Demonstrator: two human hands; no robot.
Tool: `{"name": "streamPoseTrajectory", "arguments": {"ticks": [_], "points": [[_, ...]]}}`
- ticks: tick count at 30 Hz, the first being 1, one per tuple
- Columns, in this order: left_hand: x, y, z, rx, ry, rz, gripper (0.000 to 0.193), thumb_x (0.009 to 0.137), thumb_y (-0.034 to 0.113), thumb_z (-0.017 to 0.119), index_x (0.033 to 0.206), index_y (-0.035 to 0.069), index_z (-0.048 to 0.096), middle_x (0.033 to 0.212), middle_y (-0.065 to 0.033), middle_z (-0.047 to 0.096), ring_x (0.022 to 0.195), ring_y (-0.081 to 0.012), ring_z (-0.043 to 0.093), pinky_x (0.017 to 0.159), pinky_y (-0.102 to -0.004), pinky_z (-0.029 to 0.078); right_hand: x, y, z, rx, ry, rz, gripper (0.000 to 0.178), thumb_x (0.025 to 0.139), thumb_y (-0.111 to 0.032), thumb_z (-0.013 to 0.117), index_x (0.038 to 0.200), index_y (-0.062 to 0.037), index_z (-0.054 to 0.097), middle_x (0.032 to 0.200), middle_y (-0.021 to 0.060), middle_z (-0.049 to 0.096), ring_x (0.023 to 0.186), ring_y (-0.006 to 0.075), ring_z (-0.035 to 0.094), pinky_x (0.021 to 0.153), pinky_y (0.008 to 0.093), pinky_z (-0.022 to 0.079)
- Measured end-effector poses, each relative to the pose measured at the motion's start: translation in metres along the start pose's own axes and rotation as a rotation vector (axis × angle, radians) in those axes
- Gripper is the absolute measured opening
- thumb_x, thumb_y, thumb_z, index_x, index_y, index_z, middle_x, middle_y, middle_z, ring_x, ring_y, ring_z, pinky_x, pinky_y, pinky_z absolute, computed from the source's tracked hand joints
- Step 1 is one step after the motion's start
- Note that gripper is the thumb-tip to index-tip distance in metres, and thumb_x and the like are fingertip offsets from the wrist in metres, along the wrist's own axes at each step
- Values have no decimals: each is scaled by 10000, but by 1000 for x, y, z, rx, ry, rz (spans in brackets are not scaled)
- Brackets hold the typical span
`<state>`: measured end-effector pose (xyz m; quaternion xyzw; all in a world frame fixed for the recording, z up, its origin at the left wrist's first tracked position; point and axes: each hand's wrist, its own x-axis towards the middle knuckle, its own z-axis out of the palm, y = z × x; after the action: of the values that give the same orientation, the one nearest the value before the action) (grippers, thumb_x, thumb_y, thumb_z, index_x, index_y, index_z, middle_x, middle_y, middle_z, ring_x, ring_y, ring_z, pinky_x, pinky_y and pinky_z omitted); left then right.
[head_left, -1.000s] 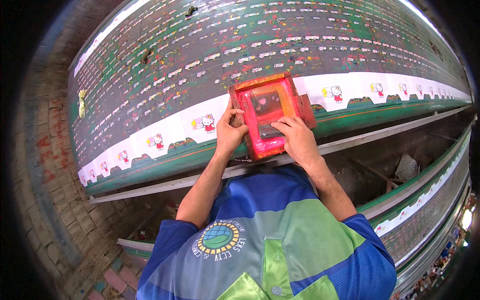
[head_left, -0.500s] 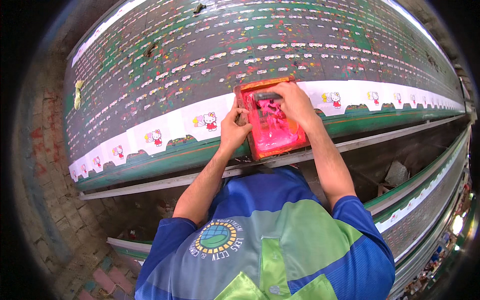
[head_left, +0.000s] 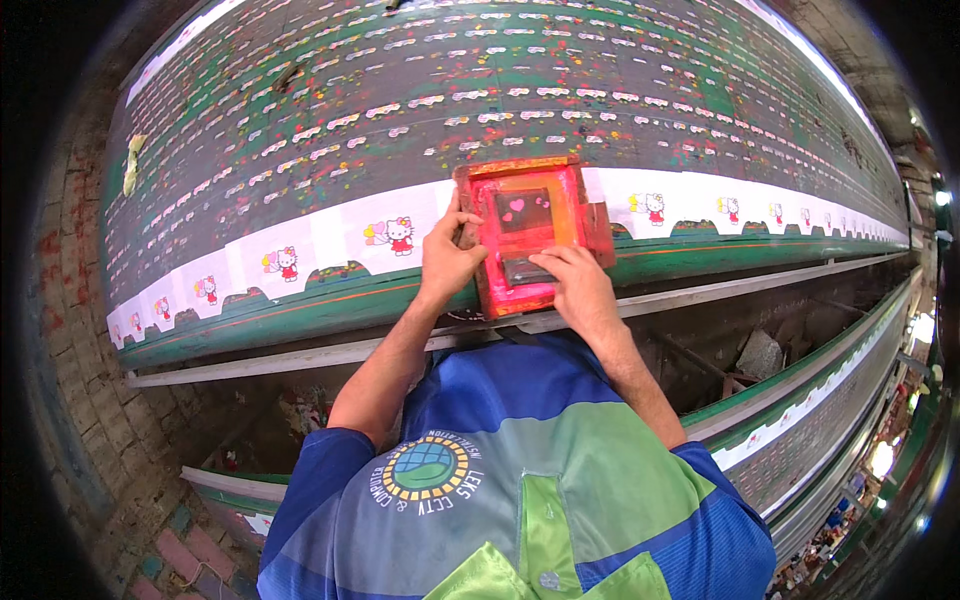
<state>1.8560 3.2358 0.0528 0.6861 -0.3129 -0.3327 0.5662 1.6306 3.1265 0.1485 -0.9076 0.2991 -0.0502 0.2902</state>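
A small screen printing frame (head_left: 567, 176) with ink-stained red and orange wooden sides lies on the white printed pieces at the long table's near edge. My left hand (head_left: 449, 262) grips its left side, thumb and fingers closed on the wood. Inside the frame, my right hand (head_left: 586, 296) holds a dark squeegee (head_left: 521, 271) near the close end. Pink ink (head_left: 490, 230) coats the mesh's borders, and pink heart shapes show in the dark window (head_left: 524, 209) farther up. The squeegee's lower edge is hidden.
White pieces with a cartoon cat (head_left: 401, 236) run in a row along the near edge, left and right of the frame. A paint-flecked dark tabletop (head_left: 420, 110) stretches beyond. A pale rail (head_left: 260, 357) passes in front of me; another printing table (head_left: 760, 430) stands to the right.
My right hand has drawn the squeegee from the far end of the frame to its near end. Pink ink that covered the middle is swept off, exposing the dark window. My left hand keeps its hold.
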Motion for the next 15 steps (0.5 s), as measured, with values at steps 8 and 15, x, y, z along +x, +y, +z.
{"name": "streamPoseTrajectory", "arguments": {"ticks": [8,15], "points": [[-1,38,84,99,40,124,357,750,-17,792,1102,38,767,1735,-323,467,1528,-312,597,1143,-380,528,-21,72,-53,66,81,-13,496,820,96,666,1253,-96,812,1224,97,770,1219,359,689,1078,464,587],[18,52,217,83,-8,66,370,763,-8,801,1127,41,756,1752,-332,431,1592,-351,518,1202,-401,498,-52,185,-119,59,64,25,511,831,115,636,1259,-93,821,1249,110,777,1244,364,685,1104,469,572]]}}
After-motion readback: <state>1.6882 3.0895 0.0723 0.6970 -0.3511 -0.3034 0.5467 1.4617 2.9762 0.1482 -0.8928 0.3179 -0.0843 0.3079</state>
